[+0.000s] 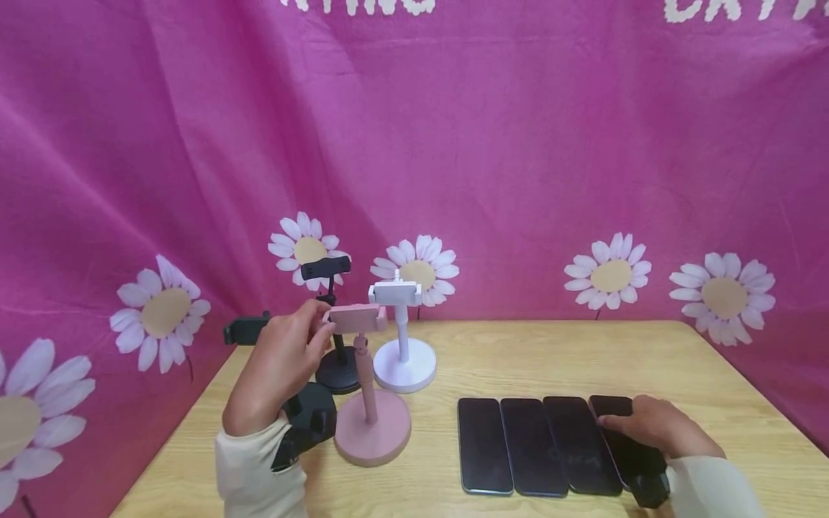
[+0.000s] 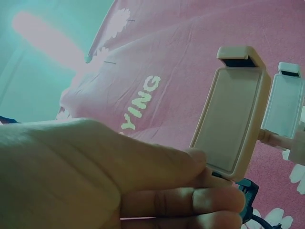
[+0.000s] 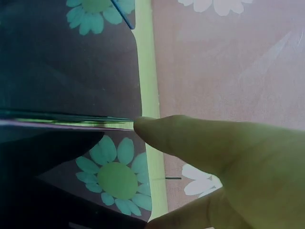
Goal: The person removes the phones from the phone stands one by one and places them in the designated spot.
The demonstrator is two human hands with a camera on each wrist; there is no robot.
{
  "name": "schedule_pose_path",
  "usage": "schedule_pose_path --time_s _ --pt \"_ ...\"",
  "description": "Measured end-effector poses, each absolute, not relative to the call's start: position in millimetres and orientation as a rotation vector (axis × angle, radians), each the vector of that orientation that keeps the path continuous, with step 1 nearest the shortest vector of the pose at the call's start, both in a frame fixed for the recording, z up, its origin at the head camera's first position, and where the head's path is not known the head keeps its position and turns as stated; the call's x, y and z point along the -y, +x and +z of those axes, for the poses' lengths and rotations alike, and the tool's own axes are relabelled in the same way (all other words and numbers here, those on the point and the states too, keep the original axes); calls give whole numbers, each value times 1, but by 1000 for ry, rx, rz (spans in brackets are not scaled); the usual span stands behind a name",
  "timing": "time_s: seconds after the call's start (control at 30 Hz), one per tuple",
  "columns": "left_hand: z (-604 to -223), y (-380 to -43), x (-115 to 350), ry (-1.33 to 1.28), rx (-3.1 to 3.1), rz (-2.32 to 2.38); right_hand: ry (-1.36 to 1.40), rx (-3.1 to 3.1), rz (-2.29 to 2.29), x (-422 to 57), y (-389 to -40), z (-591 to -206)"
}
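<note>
My left hand (image 1: 285, 356) pinches the left end of the clamp on a pink phone stand (image 1: 368, 370) between thumb and fingers. In the left wrist view the clamp's flat back plate (image 2: 228, 121) faces the camera, and no phone is in it. Several dark smartphones lie side by side on the table. Over the rightmost smartphone (image 1: 624, 447) is my right hand (image 1: 667, 428), its thumb at the left edge and its other fingers towards the right edge. The right wrist view has the thumb (image 3: 178, 136) at the narrow gap between this smartphone and its neighbour.
Behind the pink stand are a white phone stand (image 1: 404, 363) and a black phone stand (image 1: 338, 368). Another dark clamp (image 1: 245, 331) shows left of my left hand. Three more smartphones (image 1: 532, 447) lie left of my right hand. A pink daisy-print cloth (image 1: 505, 165) hangs behind the wooden table (image 1: 512, 352).
</note>
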State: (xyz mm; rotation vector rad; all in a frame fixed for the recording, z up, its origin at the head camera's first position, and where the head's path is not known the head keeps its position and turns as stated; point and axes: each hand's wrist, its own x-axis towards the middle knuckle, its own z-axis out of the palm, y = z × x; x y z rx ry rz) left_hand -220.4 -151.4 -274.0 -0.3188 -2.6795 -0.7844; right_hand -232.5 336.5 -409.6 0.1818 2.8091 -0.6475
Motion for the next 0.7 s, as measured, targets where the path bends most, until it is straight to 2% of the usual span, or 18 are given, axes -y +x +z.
schedule_pose_path --time_s 0.5,0.7 --pt "-273 -213 154 -281 2667 -758 186 -2821 -705 -326 -231 -411" --pt "-267 -207 153 -269 2669 -693 148 -2906 -544 -327 -233 -395"
